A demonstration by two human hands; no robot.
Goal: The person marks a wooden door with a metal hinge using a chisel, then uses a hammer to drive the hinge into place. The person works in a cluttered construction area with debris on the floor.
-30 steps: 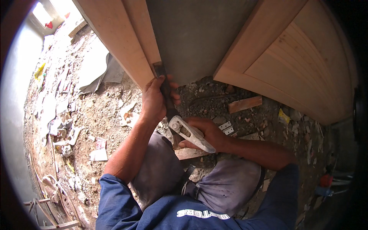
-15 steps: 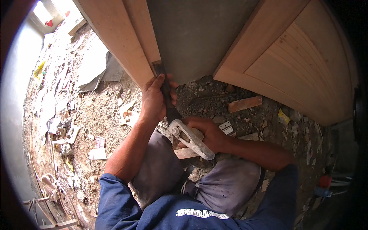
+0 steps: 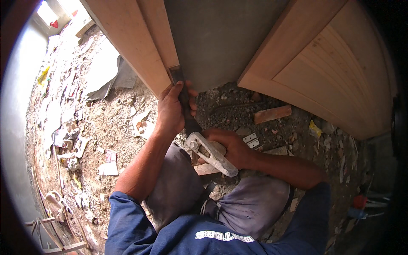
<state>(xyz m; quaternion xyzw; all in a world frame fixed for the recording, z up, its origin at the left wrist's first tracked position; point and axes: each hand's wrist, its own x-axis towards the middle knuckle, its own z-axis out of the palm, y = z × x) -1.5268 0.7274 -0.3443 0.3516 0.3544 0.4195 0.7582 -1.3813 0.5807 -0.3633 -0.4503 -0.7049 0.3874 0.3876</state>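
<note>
My left hand (image 3: 172, 111) is closed around a long dark chisel-like tool (image 3: 184, 101), its thumb lying along the shaft. The tool's far end rests at a cut recess (image 3: 173, 70) in the edge of a wooden frame post (image 3: 142, 42). At its near end is a pale, worn metal piece (image 3: 214, 156) with a long slot and a round bolt head. Behind that piece my right hand (image 3: 229, 146) is closed on it, with some fingers hidden. Whether the shaft and the slotted piece are joined, I cannot tell.
A panelled wooden door (image 3: 314, 63) stands at the right, with a grey wall (image 3: 221, 38) behind. On the rubble floor lie a wood offcut (image 3: 272, 114), a metal hinge (image 3: 250, 140), paper scraps (image 3: 108, 168) and a grey sheet (image 3: 123, 76). Sticks (image 3: 59, 246) lie at lower left.
Both hands and the tool hold almost the same place. The view has shifted very slightly.
</note>
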